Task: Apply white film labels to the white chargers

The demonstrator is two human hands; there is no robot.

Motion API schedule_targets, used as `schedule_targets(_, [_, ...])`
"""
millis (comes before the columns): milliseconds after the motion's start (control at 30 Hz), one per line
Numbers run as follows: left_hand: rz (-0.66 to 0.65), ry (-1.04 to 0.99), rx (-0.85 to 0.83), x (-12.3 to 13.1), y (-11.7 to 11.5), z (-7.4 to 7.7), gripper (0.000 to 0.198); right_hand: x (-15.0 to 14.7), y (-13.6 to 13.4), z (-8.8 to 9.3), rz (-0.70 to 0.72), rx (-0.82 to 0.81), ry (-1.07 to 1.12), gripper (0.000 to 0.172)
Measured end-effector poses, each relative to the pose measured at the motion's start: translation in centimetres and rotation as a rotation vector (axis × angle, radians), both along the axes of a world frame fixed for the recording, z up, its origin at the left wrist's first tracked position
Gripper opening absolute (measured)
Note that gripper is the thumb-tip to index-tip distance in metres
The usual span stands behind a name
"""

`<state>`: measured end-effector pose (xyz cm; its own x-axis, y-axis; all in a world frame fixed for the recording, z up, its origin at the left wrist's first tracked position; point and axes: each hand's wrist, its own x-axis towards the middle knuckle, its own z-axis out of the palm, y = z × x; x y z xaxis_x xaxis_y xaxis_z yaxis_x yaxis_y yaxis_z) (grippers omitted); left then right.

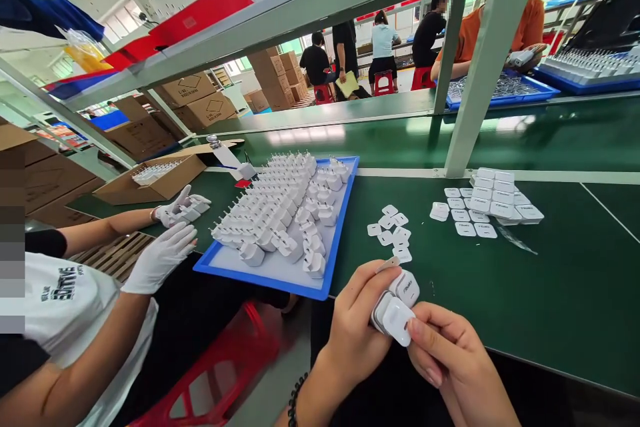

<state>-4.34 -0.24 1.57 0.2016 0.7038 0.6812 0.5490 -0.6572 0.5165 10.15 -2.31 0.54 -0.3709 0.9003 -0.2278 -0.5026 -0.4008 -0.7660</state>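
My left hand (357,327) is closed around white square charger pieces (406,288), above the front edge of the green table. A small flat tool or strip (387,265) sticks out between its fingers. My right hand (450,353) pinches the lower edge of a white square cover (398,321) that lies against the held pieces. Just beyond my hands, several loose white square covers (401,235) lie on the table. Farther right are stacked white squares (495,193) with more laid flat beside them.
Left of my hands, a blue tray (327,280) holds many white plug bodies (280,200). A co-worker's gloved hands (163,257) are beside it, near an open carton (150,180). A metal post (475,80) rises behind the table; a red stool (225,367) stands below.
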Motion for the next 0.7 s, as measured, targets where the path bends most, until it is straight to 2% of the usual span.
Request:
schedule_targets(400, [0.027,0.065,0.022,-0.04,-0.02,0.02,0.039,0.11,0.65,0.19,0.035,0.006,-0.02,0.041])
schedule_targets(700, [0.053,0.106,0.009,-0.12,-0.47,-0.24,0.038,0.37,0.37,0.67,0.039,0.007,-0.092,0.046])
